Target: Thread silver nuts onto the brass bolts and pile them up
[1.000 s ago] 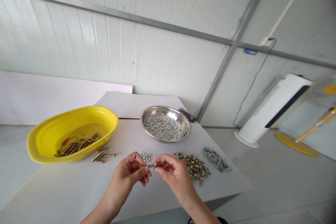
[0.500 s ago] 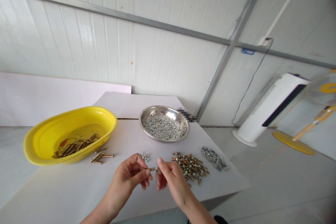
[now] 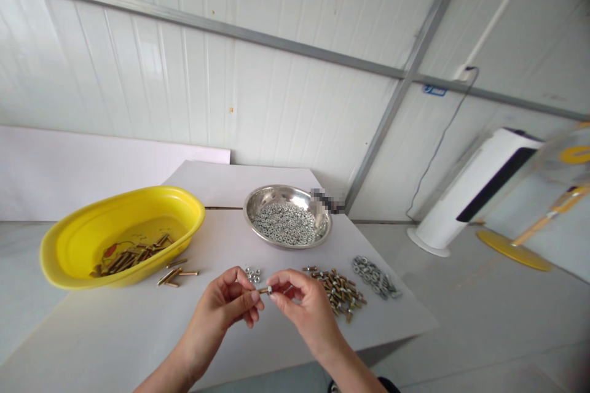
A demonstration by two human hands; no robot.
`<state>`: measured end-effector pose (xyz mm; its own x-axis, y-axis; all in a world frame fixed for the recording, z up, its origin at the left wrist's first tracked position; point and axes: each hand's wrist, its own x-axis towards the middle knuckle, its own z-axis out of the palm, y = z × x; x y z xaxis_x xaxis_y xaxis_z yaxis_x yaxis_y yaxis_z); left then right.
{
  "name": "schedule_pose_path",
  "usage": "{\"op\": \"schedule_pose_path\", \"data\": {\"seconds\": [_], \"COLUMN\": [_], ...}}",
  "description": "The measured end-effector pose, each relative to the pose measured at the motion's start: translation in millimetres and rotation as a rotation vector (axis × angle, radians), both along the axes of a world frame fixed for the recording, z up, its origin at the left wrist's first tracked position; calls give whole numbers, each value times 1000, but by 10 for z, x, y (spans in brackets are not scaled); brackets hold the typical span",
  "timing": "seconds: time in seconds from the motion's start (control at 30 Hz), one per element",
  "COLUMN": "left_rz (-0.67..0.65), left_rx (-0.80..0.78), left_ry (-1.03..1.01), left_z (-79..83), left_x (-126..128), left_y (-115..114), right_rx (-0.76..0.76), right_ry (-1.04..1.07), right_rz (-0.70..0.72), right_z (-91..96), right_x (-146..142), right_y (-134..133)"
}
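My left hand (image 3: 225,306) pinches a brass-coloured bolt (image 3: 263,291) between thumb and fingertips, its shaft pointing right. On the bolt's right end sits a silver nut (image 3: 270,290). The thumb and fingertips of my right hand (image 3: 308,304) close on that nut; the fingers partly hide it. Just behind the hands lie several loose nuts (image 3: 253,275) on the white table (image 3: 138,334). Beside my right hand spreads a pile of bolts with nuts on them (image 3: 343,291).
At the left, a yellow basin (image 3: 59,258) holds loose bolts, and several more bolts (image 3: 173,275) lie beside it. A steel bowl (image 3: 249,221) full of nuts stands at the back. Washer-like rings (image 3: 373,276) lie near the table's right edge. A white tower unit (image 3: 474,196) stands beyond.
My right hand has shifted from flat, straighter fingers at the bolt's end to a curled fingertip pinch on the nut. The bolt has risen slightly and moved a little left.
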<state>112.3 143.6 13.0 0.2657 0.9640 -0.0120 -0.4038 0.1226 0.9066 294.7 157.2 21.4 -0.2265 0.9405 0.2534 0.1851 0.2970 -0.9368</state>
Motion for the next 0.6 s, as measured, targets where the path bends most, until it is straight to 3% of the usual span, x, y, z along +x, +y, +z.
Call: {"op": "schedule_pose_path", "data": {"seconds": [0.3,0.47,0.6], "left_rz": [-18,-42,-34], "left_rx": [116,129,124], "left_ry": [71,77,77], "left_z": [-43,-42,-34], "left_x": [7,38,9], "left_y": [39,11,23], "right_rx": [-85,-134,-173], "right_ry": [-6,-64,12], "right_rz": [120,112,102], "right_z": [10,-65,-87], "right_x": [20,-7,-3], "right_y": [-81,-89,-62]}}
